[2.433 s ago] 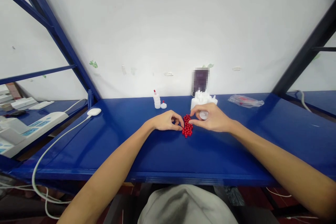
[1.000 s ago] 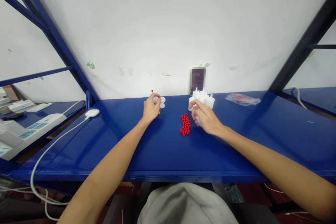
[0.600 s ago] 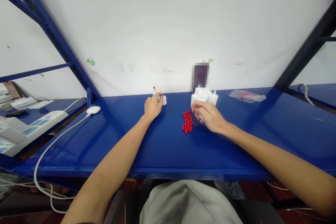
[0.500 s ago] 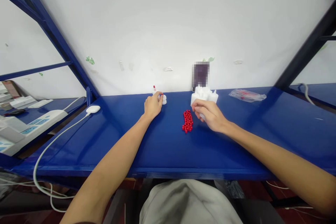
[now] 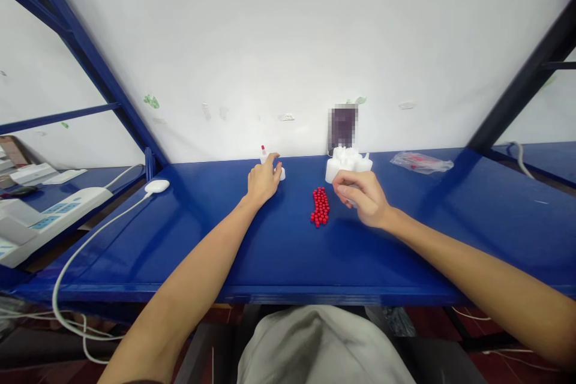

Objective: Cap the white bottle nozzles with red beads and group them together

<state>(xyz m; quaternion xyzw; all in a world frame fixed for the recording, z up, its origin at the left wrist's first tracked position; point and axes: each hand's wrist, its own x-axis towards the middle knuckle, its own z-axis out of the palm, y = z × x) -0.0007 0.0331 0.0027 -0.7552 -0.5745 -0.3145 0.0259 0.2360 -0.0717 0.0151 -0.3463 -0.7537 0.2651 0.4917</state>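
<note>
One grip, the left hand (image 5: 261,183), has spread beside the red-tipped bottle (image 5: 263,157), seemingly after release; right hand (image 5: 363,197) curls around something whitish (image 5: 352,203).

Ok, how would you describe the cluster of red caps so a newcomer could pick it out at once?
Find the blue table against the white wall, then the left hand and right hand over it. The cluster of red caps lies there between them, nearer the right hand. Unlike the white bottles beyond it, it is a narrow patch of many tiny, bright-red pieces.
</note>
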